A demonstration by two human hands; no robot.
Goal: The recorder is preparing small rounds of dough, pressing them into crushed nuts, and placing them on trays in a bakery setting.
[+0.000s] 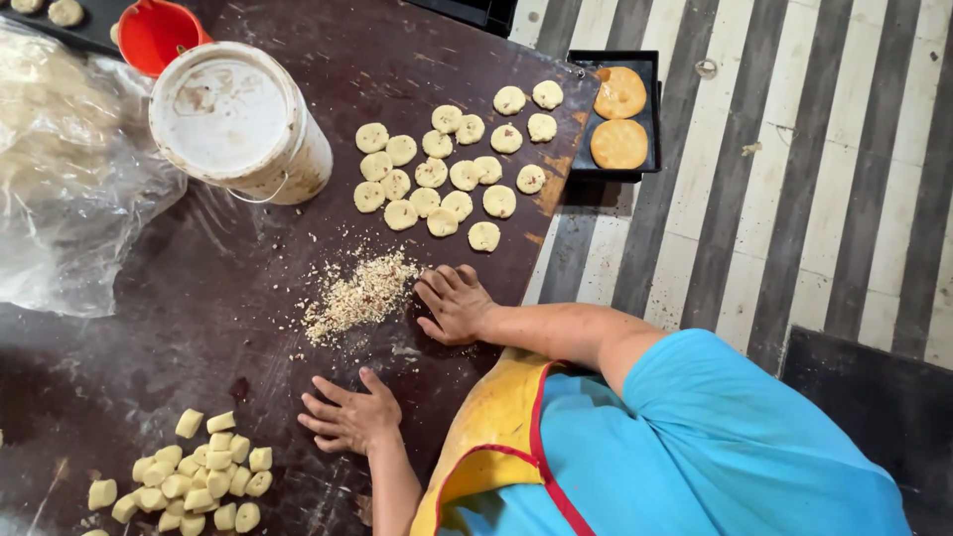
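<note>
Hands: two. The left hand [349, 415] lies flat on the counter [199, 328], fingers spread, holding nothing. The right hand [455, 303] is also flat and open, fingertips touching the edge of the crumb pile [357, 295].
Crumb pile: one loose heap of pale chopped bits, mid-counter, just left of the right hand, between the two dough groups.
Flattened dough rounds [447, 159]: about 22, laid in loose rows on the far right part of the counter (count approximate, some touch).
Dough chunks [199, 476]: roughly 25 small blocks heaped at the near left; a few are cut off by the bottom edge.
Bucket [238, 119]: one, white, lid on, contents hidden.
Red container [157, 33]: one, behind the bucket, partly hidden, inside not visible.
Plastic bag [69, 169]: one, clear, crumpled, far left, holds pale stuff, hard to make out.
Black tray [650, 114]: one, off the counter's right corner, holds two browned discs.
Second tray [60, 20]: top left, cut off, two rounds show.
Floor [794, 179]: striped, right side.
</note>
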